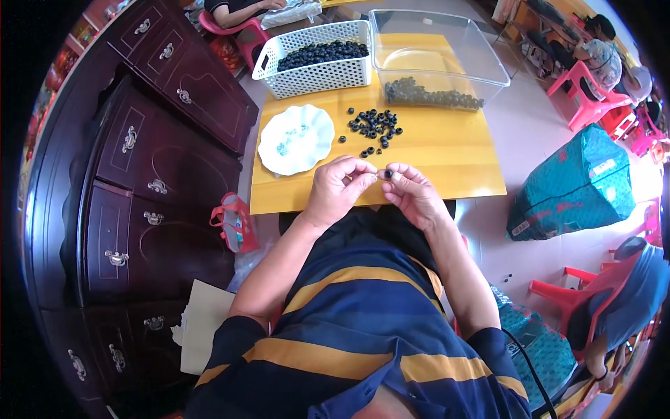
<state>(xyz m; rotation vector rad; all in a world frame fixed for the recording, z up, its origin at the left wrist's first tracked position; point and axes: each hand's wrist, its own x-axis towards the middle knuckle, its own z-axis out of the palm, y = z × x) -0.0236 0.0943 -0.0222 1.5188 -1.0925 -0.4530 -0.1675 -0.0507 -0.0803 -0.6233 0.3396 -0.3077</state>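
Observation:
Just above the near edge of the yellow table, my two hands meet almost fingertip to fingertip. A small black round piece is pinched between the thumb and fingers of my right hand. My left hand is closed in a pinch beside it; whatever its fingertips hold is too small to name. Beyond my hands lies a loose group of similar black round pieces, some showing a hole. A white scalloped plate stands to the left, with small clear or bluish bits on it.
Behind the pieces, a white perforated basket full of black pieces stands beside a clear plastic bin holding darker ones. The yellow table has dark drawers on its left and a teal bag on its right. Other people sit nearby.

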